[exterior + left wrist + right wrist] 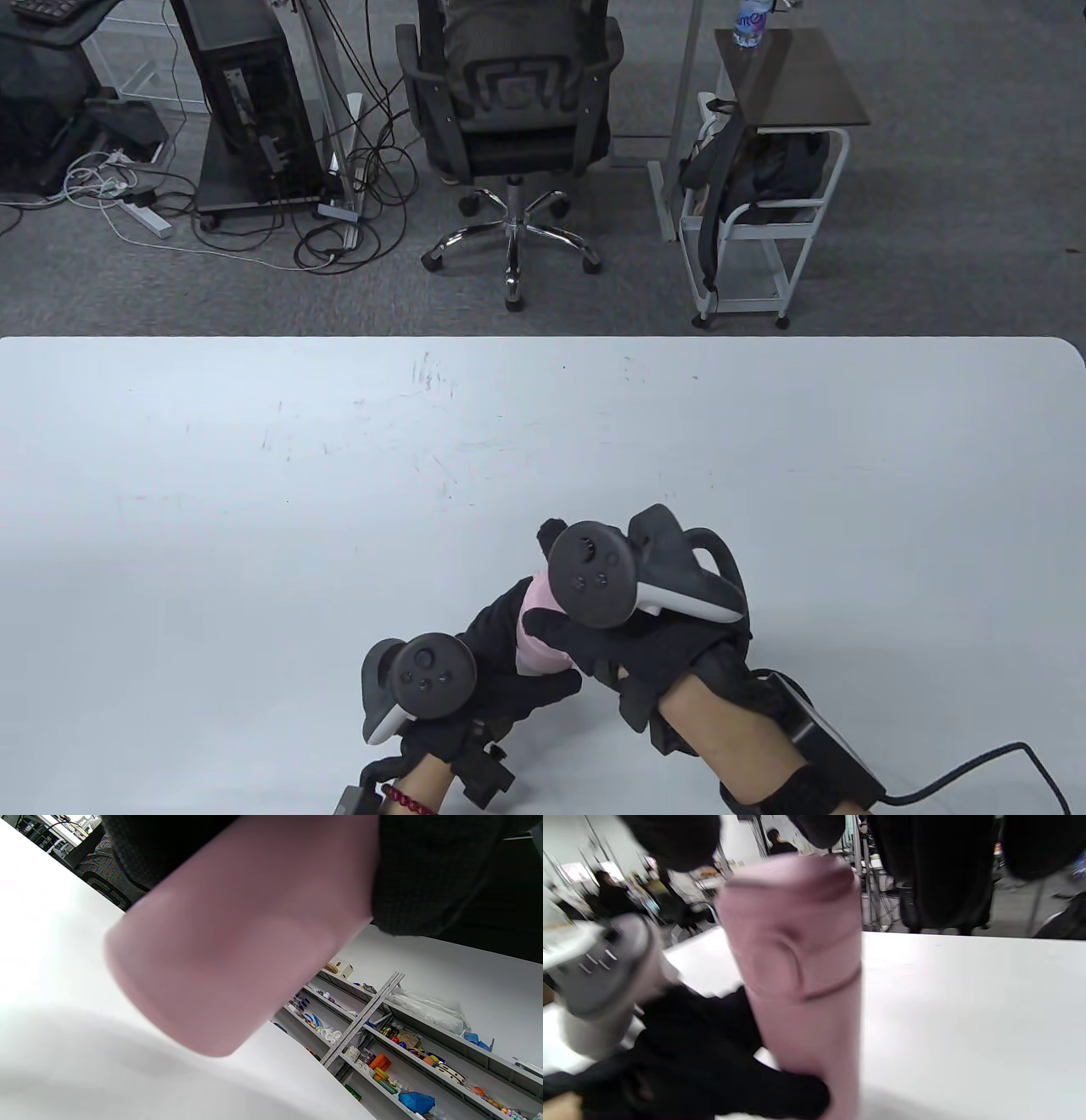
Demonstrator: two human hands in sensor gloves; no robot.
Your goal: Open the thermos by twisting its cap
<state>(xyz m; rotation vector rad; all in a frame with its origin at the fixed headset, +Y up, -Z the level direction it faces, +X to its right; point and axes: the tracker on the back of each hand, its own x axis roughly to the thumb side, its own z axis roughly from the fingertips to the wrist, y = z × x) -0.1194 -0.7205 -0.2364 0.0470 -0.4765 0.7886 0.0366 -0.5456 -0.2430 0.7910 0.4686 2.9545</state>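
The left hand's (501,654) gloved fingers (780,1094) wrap around the lower body of the pink thermos (797,967), gripping it. The right hand (645,645) sits over the cap (791,925); its fingers (670,836) hang around the top, though the blur leaves it unclear whether they press it. The thermos stands near the near edge of the white table (254,509), roughly at its middle.

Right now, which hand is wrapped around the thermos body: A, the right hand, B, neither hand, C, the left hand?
C: the left hand grips the pink thermos around its lower body, while the right hand sits above, near the cap, its fingers hanging over it in the right wrist view.
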